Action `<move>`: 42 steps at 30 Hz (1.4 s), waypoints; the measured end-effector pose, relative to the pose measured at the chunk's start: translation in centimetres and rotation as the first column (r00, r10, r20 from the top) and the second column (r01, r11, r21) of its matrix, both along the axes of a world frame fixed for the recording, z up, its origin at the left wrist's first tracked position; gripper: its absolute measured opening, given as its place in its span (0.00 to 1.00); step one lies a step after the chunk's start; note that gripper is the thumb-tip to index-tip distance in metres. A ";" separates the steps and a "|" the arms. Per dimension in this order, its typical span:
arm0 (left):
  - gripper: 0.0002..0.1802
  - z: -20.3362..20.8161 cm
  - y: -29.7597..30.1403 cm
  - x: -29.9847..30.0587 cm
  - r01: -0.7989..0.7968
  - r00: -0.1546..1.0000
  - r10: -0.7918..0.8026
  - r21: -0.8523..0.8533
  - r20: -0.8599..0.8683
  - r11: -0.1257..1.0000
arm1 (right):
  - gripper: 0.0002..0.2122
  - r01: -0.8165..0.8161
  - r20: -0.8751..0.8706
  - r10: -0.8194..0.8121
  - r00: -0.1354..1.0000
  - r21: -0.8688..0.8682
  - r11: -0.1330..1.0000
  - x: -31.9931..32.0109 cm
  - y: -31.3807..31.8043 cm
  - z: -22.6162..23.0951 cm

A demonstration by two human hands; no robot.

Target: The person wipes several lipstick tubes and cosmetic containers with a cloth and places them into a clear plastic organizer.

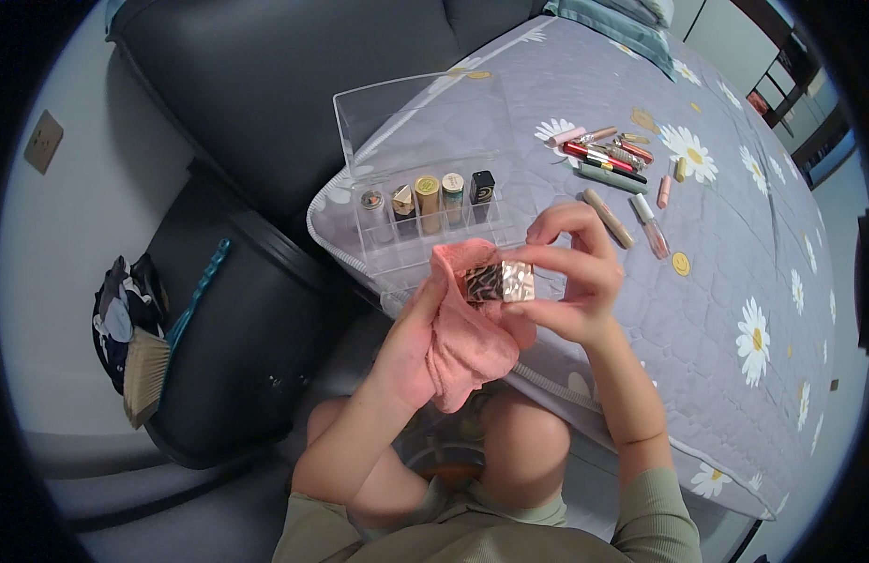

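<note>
The two hands meet in front of the person, above the near edge of the bed (753,253). The left hand (408,349) holds a pink cloth (474,347), which hangs down below the fingers. In the cloth lies one end of a small cosmetic tube (503,281); this part has a dark pattern, and the other part is shiny, of rose-gold colour. The right hand (582,279) holds the shiny end, with the thumb on the near side and a finger on the far side, so the gap between them is narrow.

Behind the cloth, a clear plastic box (367,246) stands on the bed with its lid (338,127) raised. Five containers stand upright in a row inside: a clear one (372,205), a gold and black one (403,202), a gold-topped one (429,202), one with a pale cap (452,190) and a black one (483,188).

To the right, many slim cosmetics (611,164) lie in a loose pile. Nearer to the right hand are a beige tube (608,219) and a clear tube with a white cap (651,228), lying apart from each other.
</note>
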State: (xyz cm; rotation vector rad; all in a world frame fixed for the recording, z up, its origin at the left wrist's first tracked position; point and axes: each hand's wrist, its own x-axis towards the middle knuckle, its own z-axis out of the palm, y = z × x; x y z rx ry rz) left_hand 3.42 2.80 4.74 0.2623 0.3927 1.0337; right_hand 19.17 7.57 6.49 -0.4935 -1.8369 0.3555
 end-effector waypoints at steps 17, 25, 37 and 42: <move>0.18 -0.9 -0.6 -1.6 -0.117 0.937 0.144 0.103 -0.319 0.988 | 0.17 0.094 0.130 -0.121 0.984 0.200 0.975 -1.1 -0.8 0.0; 0.23 -2.9 0.9 -1.9 -0.011 0.997 0.003 -0.112 -0.074 0.994 | 0.17 0.244 0.089 -0.288 0.953 0.336 0.910 -1.2 -0.4 -1.2; 0.24 -3.1 0.5 -1.6 0.018 0.947 0.054 0.222 -0.316 0.975 | 0.16 0.417 -0.077 -0.420 0.904 -0.053 0.907 1.1 2.3 -1.7; 0.30 -3.0 0.9 -1.0 0.062 0.967 0.013 0.286 -0.254 0.956 | 0.15 0.445 -0.049 -0.458 0.888 -0.168 0.880 1.5 3.1 -1.9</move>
